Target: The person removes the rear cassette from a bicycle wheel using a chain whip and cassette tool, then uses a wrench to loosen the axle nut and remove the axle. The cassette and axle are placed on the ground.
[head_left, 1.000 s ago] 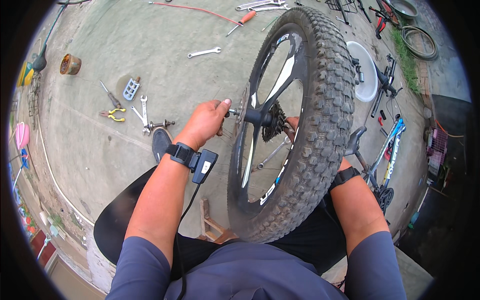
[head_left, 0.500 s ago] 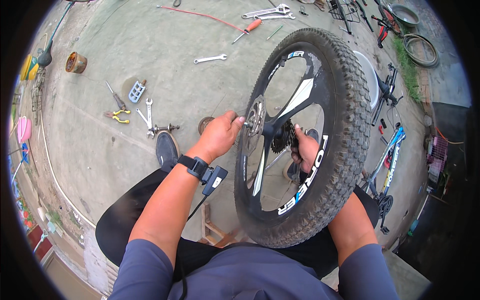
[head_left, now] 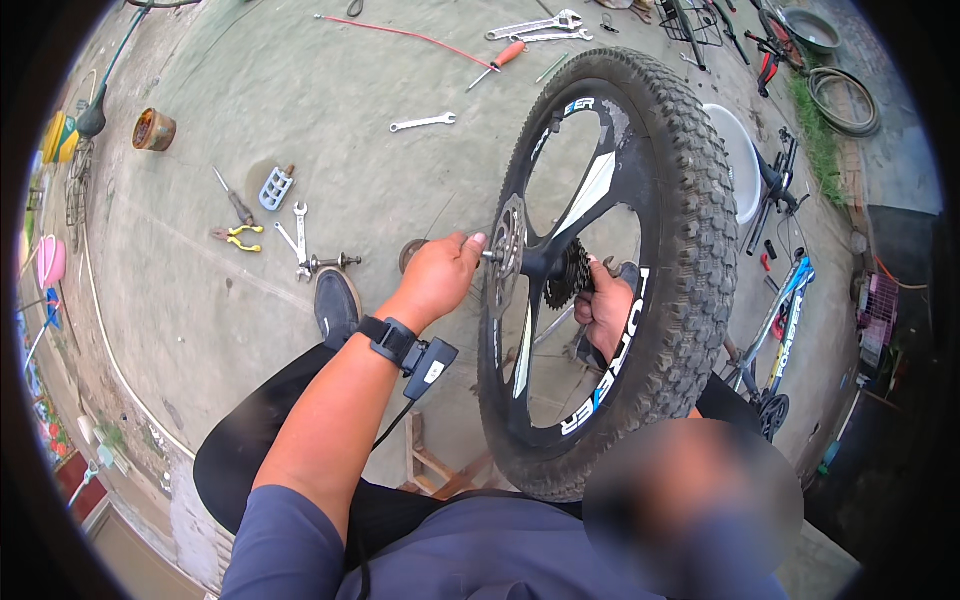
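Bicycle wheel, turned since a second ago to show more of its spoked side, leaning between the black-trousered legs. Left hand: thumb and fingers pinched on the axle end beside the brake disc. Right hand: fingers curled at the sprocket cassette; whether clamped, cannot tell.

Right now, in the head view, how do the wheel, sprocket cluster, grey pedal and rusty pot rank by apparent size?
1. Wheel, by far the largest.
2. Sprocket cluster, partly hidden.
Grey pedal and rusty pot look smaller and much alike; I can't rank those two.
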Motion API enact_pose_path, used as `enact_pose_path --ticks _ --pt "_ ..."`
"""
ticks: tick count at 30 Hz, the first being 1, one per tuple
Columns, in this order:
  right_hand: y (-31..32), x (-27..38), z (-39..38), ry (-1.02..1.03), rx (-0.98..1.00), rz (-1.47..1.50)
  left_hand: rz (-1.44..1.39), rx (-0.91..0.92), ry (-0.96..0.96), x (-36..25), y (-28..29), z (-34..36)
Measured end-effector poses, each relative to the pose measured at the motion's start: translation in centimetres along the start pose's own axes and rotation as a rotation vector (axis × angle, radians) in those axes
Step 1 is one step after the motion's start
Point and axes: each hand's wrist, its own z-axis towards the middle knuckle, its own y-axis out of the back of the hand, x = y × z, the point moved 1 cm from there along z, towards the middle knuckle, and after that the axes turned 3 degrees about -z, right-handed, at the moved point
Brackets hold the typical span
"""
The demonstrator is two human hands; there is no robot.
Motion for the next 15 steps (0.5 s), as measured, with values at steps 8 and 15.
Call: enact_pose_path --ticks 8,15 --pt "-1.0 1.2 0.4 -0.045 0.039 -0.002 -0.341 0.097 0.211 -0.3 0.4 -0.4" --pt "-0.2 1.0 2.2 -0.027 0.238 -0.009 -0.45 0.105 0.105 -0.8 1.0 0.1"
